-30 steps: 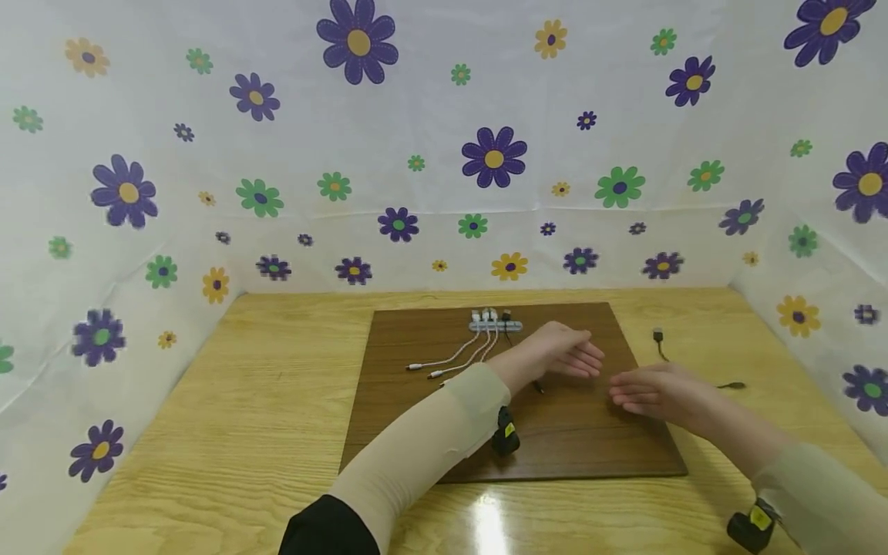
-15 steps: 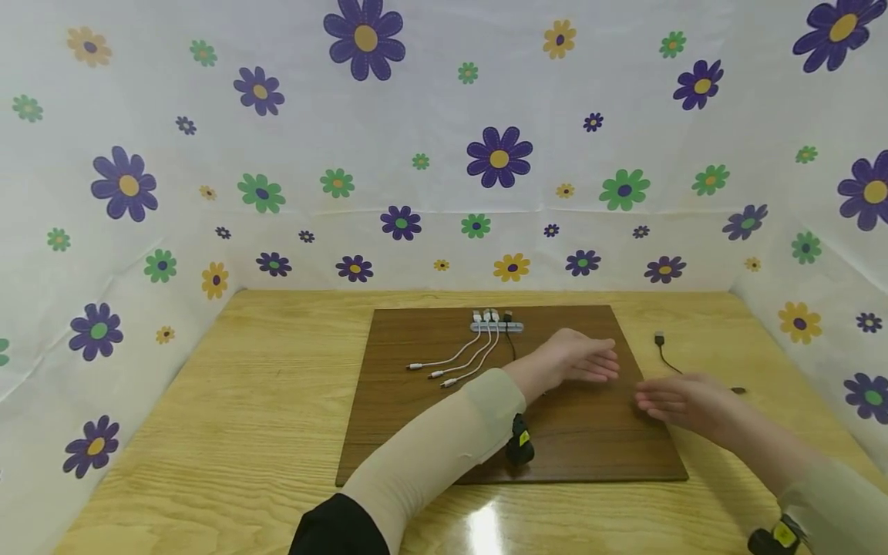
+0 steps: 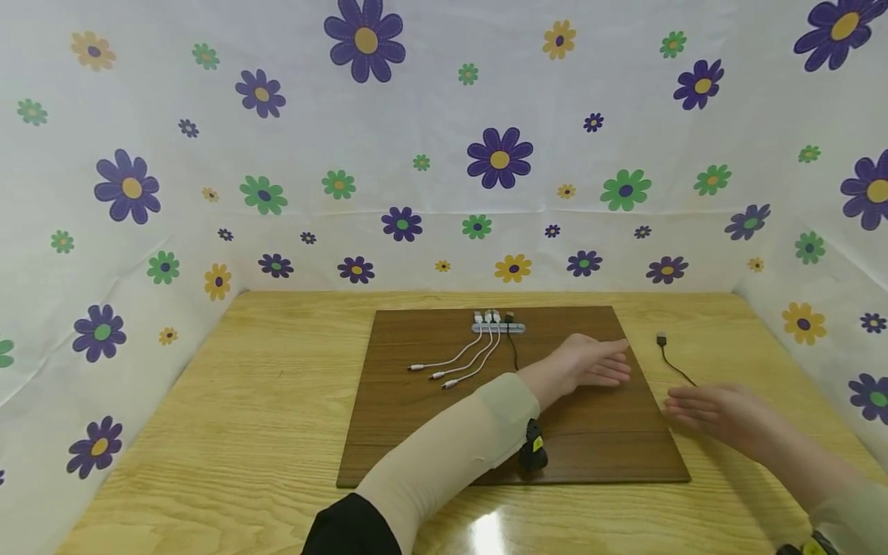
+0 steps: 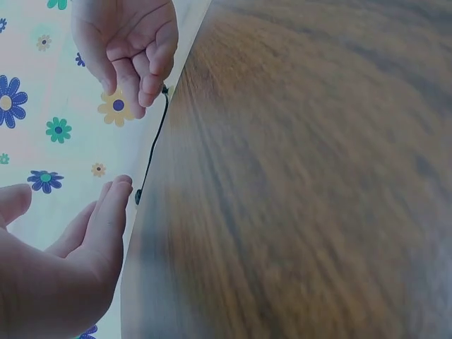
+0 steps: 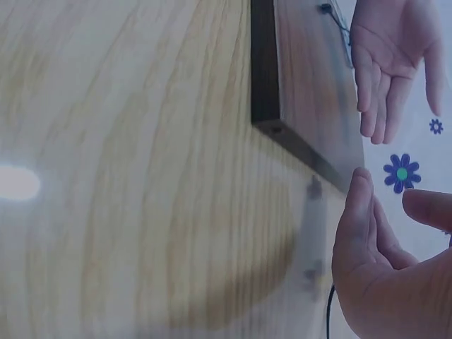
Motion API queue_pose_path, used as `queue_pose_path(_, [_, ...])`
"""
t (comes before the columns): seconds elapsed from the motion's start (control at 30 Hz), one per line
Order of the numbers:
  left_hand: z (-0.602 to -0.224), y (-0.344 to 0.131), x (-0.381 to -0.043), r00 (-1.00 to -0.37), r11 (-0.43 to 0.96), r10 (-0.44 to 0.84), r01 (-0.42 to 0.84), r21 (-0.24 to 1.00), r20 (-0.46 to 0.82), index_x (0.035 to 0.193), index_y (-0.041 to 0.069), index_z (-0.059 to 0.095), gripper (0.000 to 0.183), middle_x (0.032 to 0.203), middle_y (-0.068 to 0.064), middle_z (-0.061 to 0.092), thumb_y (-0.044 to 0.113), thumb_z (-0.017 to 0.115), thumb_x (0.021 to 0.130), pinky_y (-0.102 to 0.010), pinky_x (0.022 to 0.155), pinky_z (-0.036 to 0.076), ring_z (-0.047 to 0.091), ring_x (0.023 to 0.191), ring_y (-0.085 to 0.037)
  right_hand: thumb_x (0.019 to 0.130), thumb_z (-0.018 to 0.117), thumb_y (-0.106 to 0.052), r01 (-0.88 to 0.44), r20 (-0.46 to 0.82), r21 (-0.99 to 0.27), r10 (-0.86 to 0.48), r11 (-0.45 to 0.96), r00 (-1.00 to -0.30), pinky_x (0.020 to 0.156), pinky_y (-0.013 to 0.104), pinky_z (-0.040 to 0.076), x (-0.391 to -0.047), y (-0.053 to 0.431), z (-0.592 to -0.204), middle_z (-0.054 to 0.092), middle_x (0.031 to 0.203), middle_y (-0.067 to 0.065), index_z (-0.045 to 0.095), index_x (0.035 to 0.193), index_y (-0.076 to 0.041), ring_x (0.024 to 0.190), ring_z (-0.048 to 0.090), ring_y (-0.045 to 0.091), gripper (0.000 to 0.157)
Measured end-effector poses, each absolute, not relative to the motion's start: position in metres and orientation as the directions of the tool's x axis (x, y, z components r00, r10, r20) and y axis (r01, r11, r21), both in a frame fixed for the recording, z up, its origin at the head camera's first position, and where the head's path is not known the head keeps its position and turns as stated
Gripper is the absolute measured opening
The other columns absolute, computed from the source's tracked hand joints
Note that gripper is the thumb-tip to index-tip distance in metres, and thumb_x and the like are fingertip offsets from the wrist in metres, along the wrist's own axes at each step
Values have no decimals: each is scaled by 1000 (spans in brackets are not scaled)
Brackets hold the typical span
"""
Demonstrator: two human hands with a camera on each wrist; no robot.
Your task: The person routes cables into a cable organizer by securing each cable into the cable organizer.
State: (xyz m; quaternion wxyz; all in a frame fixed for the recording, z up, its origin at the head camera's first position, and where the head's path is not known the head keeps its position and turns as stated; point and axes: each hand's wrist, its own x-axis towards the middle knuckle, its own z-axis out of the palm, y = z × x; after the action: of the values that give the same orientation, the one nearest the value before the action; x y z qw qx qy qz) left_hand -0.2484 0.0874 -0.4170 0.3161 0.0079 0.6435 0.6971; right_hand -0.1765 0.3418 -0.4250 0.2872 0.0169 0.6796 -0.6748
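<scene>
My left hand hovers over the right part of a brown wooden board, fingers extended and holding nothing. Just past the board's right edge is my right hand, also with straight fingers and an unfilled palm that faces the left one. A loose black USB cable lies on the table right of the board; the right hand hides its far end in the head view. At the board's back, a pale cable holder carries several white cables and one black cable, whose lower end is behind the left forearm.
The board rests on a light wood table. A white cloth with printed flowers closes off the back and both sides. Small black cameras are strapped to the wrists.
Both hands have moved to the right, the right one from the board's edge out over the table. It now covers the loose cable's far end, which showed earlier.
</scene>
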Motion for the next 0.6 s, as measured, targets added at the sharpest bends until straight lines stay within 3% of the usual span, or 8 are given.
queue_pose_path(0.37, [-414,100,-243,-800,19,471,-410,912,-370,127,-12,69,45,124,-26,76,28,68,106,-42,105,61,72,124,-38,116,36,-8,454,-435,-891,-328,20,-839,92,23,63,-168,366,-428,78,112,-5,58,135,22,99,75,5,42])
queue_pose_path(0.5, [-414,104,-243,-800,19,483,-398,917,-357,132,-13,65,50,127,-27,74,29,68,106,-43,108,59,71,126,-38,115,37,-6,473,-434,-880,-325,-49,-840,92,24,64,-164,372,-428,80,107,-4,76,119,3,98,77,7,40])
queue_pose_path(0.6, [-415,107,-243,-797,8,485,-409,912,-361,134,-13,64,52,129,-27,73,30,69,105,-44,111,57,70,127,-38,115,38,-5,485,-434,-870,-324,-93,-841,91,24,64,-162,376,-429,81,103,-5,81,104,-13,97,78,8,44])
